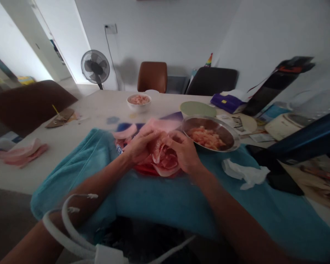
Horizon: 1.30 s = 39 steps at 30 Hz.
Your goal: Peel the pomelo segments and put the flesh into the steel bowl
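At the far side of the teal towel (154, 201), the left hand (143, 146) and right hand (185, 152), fingers curled partway in, hold the raw meat (166, 165) between them; it looks soft, floppy and slippery, probably best gripped by its thicker pale edge. Just beyond the right hand, the steel bowl (229, 129) contains pink meat pieces (206, 137); farther back, the white bowl (139, 108) holds more meat, apparently finely cut.

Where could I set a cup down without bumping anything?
The white tabletop looks bare left of the white bowl, and between the pink bundle and the turquoise towel. The right side is crowded with the steel bowl, white tissue and blue cylinder; in front, left hand and right hand hold meat.
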### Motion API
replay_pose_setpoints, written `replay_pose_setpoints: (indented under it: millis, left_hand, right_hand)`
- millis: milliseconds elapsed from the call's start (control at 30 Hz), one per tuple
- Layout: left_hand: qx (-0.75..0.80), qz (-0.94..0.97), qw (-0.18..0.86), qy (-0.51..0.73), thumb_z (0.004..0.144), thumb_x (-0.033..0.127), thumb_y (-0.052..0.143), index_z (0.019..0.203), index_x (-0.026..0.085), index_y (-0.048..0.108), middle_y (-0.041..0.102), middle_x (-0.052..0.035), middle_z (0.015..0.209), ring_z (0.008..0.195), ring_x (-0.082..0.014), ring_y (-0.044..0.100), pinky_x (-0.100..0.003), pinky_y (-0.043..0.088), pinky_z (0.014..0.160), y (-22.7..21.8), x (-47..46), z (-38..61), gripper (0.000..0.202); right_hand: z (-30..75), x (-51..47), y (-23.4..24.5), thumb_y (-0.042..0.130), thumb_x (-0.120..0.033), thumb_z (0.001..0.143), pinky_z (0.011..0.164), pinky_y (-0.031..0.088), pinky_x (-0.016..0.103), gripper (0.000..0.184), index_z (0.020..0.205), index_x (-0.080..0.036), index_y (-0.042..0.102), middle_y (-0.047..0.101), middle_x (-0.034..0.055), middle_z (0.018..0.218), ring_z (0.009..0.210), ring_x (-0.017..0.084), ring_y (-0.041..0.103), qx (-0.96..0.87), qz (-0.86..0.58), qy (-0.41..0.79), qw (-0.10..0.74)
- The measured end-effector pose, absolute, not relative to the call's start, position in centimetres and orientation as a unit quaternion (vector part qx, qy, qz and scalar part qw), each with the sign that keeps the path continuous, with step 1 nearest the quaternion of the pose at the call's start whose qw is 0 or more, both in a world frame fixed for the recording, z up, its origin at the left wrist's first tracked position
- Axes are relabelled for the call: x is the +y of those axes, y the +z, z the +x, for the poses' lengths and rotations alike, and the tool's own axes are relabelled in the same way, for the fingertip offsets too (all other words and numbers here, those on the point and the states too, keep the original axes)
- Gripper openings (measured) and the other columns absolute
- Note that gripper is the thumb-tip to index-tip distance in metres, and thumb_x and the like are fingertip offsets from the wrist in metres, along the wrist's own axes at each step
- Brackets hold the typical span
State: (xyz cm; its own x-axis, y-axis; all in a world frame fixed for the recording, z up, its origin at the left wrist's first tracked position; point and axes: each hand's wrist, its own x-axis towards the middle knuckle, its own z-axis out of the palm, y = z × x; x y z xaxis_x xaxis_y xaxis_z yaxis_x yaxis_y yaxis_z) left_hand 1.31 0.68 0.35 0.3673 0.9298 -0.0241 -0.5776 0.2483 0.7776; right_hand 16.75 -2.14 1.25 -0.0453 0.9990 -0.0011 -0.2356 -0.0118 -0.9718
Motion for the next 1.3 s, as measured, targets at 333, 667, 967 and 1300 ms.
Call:
replay_pose_setpoints:
  millis: [333,667,967,1300]
  left_hand:
    - [0.241,0.375,0.795,0.413,0.077,0.042,0.084,0.082,0.017,0.07,0.071,-0.0059,0.079,0.084,-0.0224,0.073,-0.032,0.06,0.074,0.0,1.2,0.8,0.029]
    - [0.24,0.332,0.797,0.444,0.088,0.021,0.072,0.087,0.013,0.073,0.074,-0.0038,0.081,0.077,-0.0137,0.069,-0.025,0.058,0.078,0.3,0.6,1.2,0.008]
    - [0.224,0.377,0.777,0.451,0.088,0.03,0.072,0.082,0.013,0.071,0.07,-0.0043,0.075,0.071,-0.0142,0.067,-0.024,0.058,0.069,0.2,1.1,1.0,0.019]
    - [0.253,0.383,0.734,0.5,0.083,0.027,0.078,0.082,0.015,0.065,0.068,-0.0009,0.069,0.057,-0.0114,0.066,-0.019,0.052,0.051,0.0,1.1,1.0,0.018]
  right_hand:
    - [16.7,-2.4,1.2,0.085,-0.031,0.065,0.056,0.053,0.024,0.023,0.079,-0.022,0.069,0.069,-0.0035,0.071,0.059,0.012,0.064,-0.476,-0.4,0.551,0.556]
    - [16.4,-1.8,0.2,0.062,-0.021,0.069,0.053,0.04,0.023,0.009,0.068,-0.022,0.071,0.061,-0.0034,0.065,0.059,0.011,0.051,-0.514,-0.473,0.428,0.574]
    - [16.3,-2.4,0.7,0.072,-0.041,0.076,0.058,0.048,0.027,0.019,0.075,-0.022,0.069,0.065,-0.0018,0.066,0.059,0.013,0.058,-0.507,-0.459,0.504,0.528]
    - [16.6,-2.5,0.8,0.07,-0.036,0.071,0.06,0.048,0.031,0.017,0.074,-0.019,0.07,0.069,0.0014,0.07,0.064,0.017,0.062,-0.575,-0.512,0.46,0.442]
